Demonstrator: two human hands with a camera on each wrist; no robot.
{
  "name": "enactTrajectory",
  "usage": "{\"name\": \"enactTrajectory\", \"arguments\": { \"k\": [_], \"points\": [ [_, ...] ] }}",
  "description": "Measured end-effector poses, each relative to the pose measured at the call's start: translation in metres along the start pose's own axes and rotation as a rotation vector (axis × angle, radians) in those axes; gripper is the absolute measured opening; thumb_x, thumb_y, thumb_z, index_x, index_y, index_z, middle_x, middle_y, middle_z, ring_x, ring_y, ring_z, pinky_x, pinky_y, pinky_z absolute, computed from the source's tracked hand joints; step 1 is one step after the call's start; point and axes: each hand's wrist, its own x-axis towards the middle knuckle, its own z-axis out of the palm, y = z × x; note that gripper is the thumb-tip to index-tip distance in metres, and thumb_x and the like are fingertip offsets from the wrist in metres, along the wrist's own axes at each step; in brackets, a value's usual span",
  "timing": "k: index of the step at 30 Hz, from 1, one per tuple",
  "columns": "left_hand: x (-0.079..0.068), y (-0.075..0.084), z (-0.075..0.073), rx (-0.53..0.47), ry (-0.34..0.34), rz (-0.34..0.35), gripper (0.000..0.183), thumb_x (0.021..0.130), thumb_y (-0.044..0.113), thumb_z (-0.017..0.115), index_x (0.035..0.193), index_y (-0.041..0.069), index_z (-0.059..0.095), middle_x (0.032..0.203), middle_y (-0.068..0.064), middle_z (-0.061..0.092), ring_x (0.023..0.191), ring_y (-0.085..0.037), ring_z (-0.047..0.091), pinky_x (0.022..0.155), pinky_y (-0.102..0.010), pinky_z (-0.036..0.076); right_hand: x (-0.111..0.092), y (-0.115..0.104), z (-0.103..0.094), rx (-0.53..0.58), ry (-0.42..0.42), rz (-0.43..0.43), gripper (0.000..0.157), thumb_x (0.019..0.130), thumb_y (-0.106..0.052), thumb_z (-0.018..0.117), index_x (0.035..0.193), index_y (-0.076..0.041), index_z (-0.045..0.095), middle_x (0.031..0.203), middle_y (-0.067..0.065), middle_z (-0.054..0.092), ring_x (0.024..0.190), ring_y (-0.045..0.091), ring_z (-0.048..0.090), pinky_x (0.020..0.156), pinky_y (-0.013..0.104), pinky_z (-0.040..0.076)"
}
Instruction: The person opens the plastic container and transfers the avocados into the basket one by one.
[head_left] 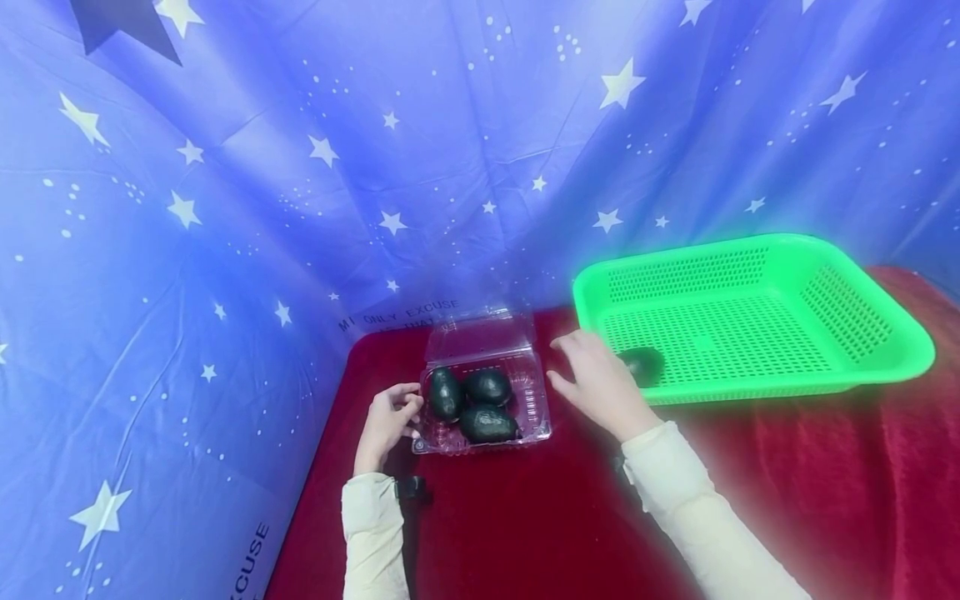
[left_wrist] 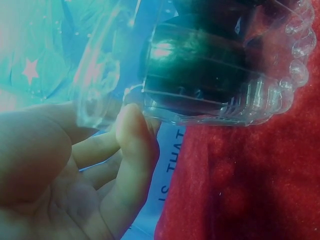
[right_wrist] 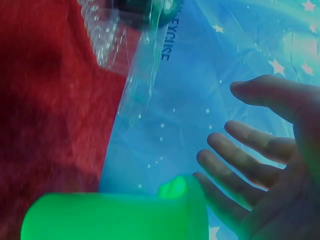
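A clear plastic clamshell box (head_left: 534, 408) stands on the red cloth with its lid (head_left: 480, 333) raised at the back. Inside lie three dark green avocados (head_left: 487, 423). At the box's left edge, my left hand (head_left: 387, 421) has its fingers bent and pinches the rim; in the left wrist view a fingertip (left_wrist: 131, 117) meets the clear plastic. My right hand (head_left: 597, 383) hovers between the box and the green basket (head_left: 825, 385), fingers spread and holding nothing. Another avocado (head_left: 647, 365) sits in the basket's near left corner, partly hidden by the right hand.
The red cloth (head_left: 517, 517) covers the table. A blue curtain with white stars (head_left: 450, 167) hangs behind and along the left side. The perforated basket takes up the right rear of the table.
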Motion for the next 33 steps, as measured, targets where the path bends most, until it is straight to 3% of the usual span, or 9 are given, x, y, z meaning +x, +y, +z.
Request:
{"name": "enactTrajectory", "arguments": {
  "k": [9,22,33],
  "points": [
    [-0.002,0.006,0.0,0.003,-0.014,0.001,0.035,0.095,0.001,0.061,0.128,-0.009,0.059,0.099,-0.023,0.064,0.068,-0.017,0.058,0.047,-0.029,0.058,0.001,-0.015,0.015,-0.024,-0.034,-0.051,0.045,0.086,-0.022,0.076,0.122,0.002,0.062,0.115,0.017,0.065,0.108,0.032,0.06,0.095,0.047,0.055],
    [0.0,0.002,-0.001,0.004,0.007,0.003,0.034,0.094,0.002,0.063,0.126,-0.006,0.061,0.097,-0.018,0.064,0.067,-0.015,0.057,0.047,-0.028,0.058,-0.002,-0.027,0.041,-0.014,-0.074,-0.129,0.047,0.081,-0.027,0.082,0.117,-0.004,0.064,0.105,0.009,0.063,0.093,0.023,0.061,0.078,0.037,0.062],
    [-0.003,0.0,0.001,0.023,0.015,0.004,0.033,0.094,0.0,0.062,0.126,-0.006,0.061,0.097,-0.019,0.065,0.066,-0.015,0.057,0.048,-0.027,0.058,-0.01,-0.035,0.054,-0.031,-0.114,-0.161,0.051,0.087,-0.039,0.075,0.122,-0.004,0.064,0.109,0.01,0.066,0.1,0.025,0.063,0.087,0.04,0.06]
  ]
}}
